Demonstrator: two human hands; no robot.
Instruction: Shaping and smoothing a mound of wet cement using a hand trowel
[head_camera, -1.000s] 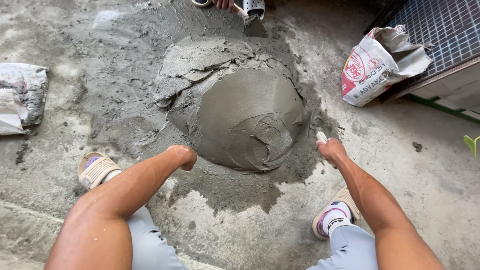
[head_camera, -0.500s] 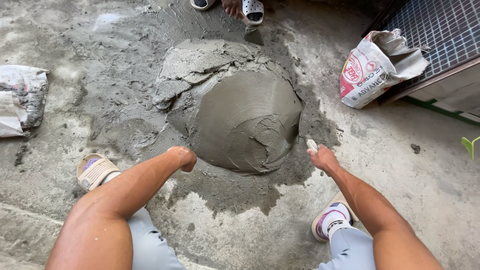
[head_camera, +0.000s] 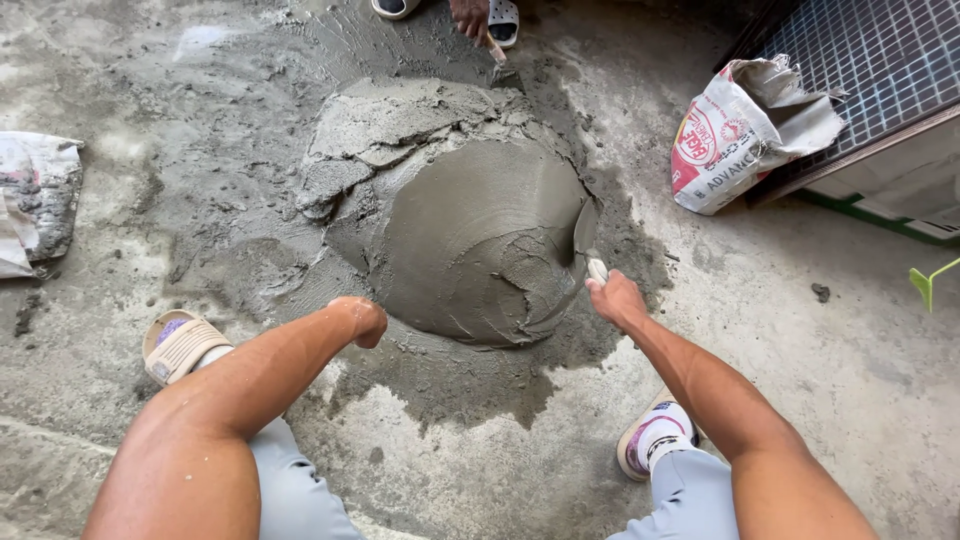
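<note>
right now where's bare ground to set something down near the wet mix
Bare concrete lies right of the right hand, between the mortar mound and the cement bag. Another patch sits between the knees. It is crowded at the top, by another person's hand.

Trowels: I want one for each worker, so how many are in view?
2. One trowel is in the right hand, blade against the wet mortar mound. Another trowel is held by a second person's hand at the top. Others may be hidden.
</note>
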